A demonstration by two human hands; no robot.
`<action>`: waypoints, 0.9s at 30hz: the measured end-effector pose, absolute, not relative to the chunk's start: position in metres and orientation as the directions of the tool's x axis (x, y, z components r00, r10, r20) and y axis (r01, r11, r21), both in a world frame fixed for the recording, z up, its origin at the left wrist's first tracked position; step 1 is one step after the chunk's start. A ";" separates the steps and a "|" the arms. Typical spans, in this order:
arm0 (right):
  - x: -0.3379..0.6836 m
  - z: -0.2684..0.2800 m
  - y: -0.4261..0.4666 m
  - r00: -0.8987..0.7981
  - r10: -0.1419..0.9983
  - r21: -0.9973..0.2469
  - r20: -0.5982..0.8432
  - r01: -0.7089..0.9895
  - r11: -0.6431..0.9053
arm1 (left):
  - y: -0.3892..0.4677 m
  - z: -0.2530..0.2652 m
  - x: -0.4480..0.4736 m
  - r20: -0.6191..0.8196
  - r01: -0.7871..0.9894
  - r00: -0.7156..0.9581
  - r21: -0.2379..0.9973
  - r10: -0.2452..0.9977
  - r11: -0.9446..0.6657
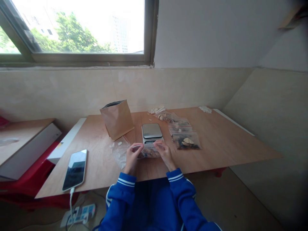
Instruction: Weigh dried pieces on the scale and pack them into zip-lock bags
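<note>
Far wall (204, 35) – pale, tiled below; window (77, 29) far left admits daylight; wooden bench (228, 141) centre.

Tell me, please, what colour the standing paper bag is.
Brown, seen in the head view: paper bag.

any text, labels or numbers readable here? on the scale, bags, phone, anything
None can be read.
Scale: its display strip is partly behind the small clear bag in both hands, too small to read.
Phone: screen dark, only glare.
Brown paper bag: plain face.
Filled clear bags: no legible labels.
</note>
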State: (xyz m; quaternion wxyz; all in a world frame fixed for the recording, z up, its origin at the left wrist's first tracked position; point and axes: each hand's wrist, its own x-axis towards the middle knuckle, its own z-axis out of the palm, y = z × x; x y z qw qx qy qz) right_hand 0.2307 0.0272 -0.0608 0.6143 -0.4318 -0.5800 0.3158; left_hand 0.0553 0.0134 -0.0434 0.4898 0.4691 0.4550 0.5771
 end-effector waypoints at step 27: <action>0.236 -0.070 0.033 0.021 0.896 -0.890 0.443 0.126 0.437 | 0.019 -0.049 0.059 0.193 0.000 0.038 0.981 0.981 -0.193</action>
